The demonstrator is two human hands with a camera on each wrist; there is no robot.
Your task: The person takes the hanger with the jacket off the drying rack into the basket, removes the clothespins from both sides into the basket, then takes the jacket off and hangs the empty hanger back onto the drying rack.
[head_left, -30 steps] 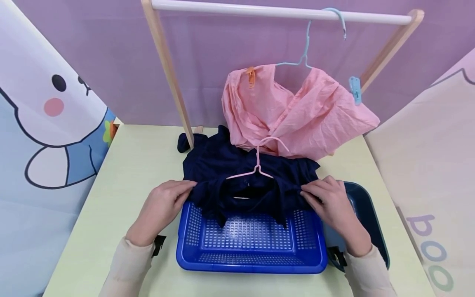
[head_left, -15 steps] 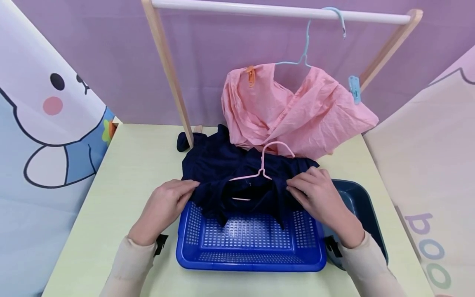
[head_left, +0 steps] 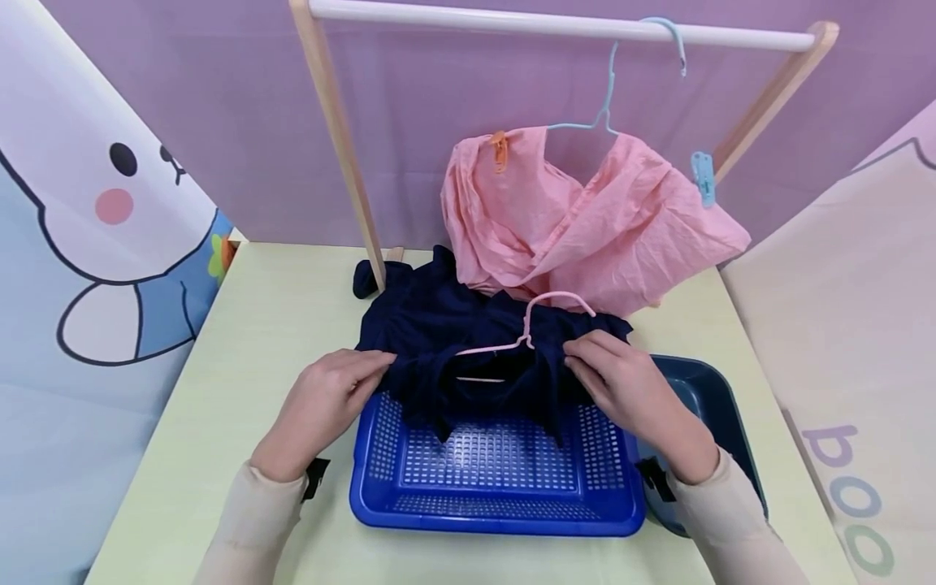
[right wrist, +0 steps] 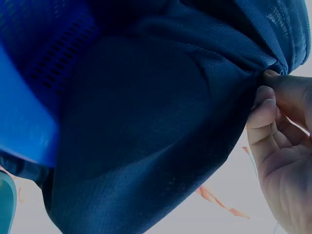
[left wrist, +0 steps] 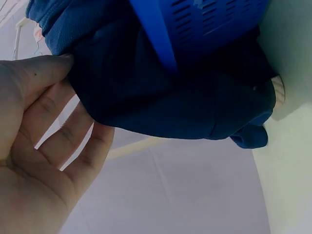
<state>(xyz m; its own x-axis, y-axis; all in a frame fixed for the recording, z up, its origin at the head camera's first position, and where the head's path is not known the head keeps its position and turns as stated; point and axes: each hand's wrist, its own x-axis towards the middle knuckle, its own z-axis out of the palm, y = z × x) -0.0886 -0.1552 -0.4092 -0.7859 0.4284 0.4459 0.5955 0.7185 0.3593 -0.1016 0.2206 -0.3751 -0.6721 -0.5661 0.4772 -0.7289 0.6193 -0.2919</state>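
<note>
A navy zip-up jacket (head_left: 431, 313) lies draped over the back of a blue basket (head_left: 497, 520), its collar opening toward me. Inside that opening sits a pink hanger (head_left: 528, 325), hook sticking out and leaning right; the cloth covers most of its arms. At the jacket's left shoulder, my left hand (head_left: 325, 398) pinches the fabric between thumb and fingers, seen close in the left wrist view on the cloth edge (left wrist: 92, 92). My right hand (head_left: 632, 394) pinches the other shoulder beside the collar. In the right wrist view, thumb and forefinger gather a fold (right wrist: 258, 70).
Behind the jacket, a pink shirt (head_left: 585, 219) hangs by a light blue hanger (head_left: 605, 97) from a white rail (head_left: 475, 18). An orange clip (head_left: 500, 152) and a blue clip (head_left: 704, 179) hold its shoulders. A dark green basin (head_left: 720, 406) stands right of the basket.
My right hand has shifted left along the jacket toward the collar. The pink hanger's hook has moved right and lower, leaning more. The left hand has barely moved.
</note>
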